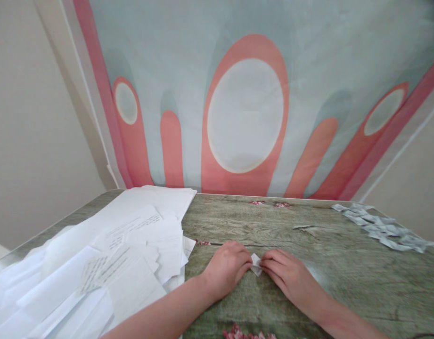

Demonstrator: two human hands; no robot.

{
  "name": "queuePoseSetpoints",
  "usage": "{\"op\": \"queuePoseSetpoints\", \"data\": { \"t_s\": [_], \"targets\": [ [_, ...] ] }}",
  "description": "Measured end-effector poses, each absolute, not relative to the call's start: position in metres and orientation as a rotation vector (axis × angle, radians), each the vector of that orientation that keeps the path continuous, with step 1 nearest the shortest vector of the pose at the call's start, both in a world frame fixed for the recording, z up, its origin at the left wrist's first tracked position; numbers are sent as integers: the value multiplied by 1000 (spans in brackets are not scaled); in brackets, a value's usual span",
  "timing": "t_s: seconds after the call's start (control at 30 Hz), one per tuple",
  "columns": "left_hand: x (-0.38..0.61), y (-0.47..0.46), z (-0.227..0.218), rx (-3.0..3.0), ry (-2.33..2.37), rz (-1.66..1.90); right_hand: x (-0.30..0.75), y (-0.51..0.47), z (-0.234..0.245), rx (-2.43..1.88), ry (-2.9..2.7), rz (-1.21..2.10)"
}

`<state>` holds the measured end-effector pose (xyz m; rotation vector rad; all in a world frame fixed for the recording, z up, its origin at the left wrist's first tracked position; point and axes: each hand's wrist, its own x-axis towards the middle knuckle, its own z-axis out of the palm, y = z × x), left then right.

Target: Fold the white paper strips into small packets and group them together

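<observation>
Between my two hands, just above the table top, is a small folded piece of white paper (256, 265). My left hand (228, 266) pinches its left side with thumb and fingers. On the other side my right hand (289, 275) has its fingers closed on the paper's right edge. Much of the paper is covered by my fingertips, so its full shape is hidden. Left of my left hand lies a spread pile of white paper sheets (139, 278), some with printed text.
A wood-patterned table (231, 221) with printed pink flowers fills the lower view. Several folded paper strips (382, 226) lie in a heap at the far right. Behind the table's back edge hangs a pale green backdrop (188, 56) with coral arches and white ovals.
</observation>
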<state>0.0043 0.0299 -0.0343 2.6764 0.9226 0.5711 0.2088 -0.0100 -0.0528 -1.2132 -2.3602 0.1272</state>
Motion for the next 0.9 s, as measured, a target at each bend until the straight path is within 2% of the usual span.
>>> {"op": "queuePoseSetpoints", "data": {
  "t_s": [0.37,0.9],
  "targets": [
    [4,31,-33,2457,1073,620,203,-3,-50,-1338,-2067,532],
    [6,31,-34,2404,1229,627,203,1,-51,-1385,-2060,538]
  ]
}}
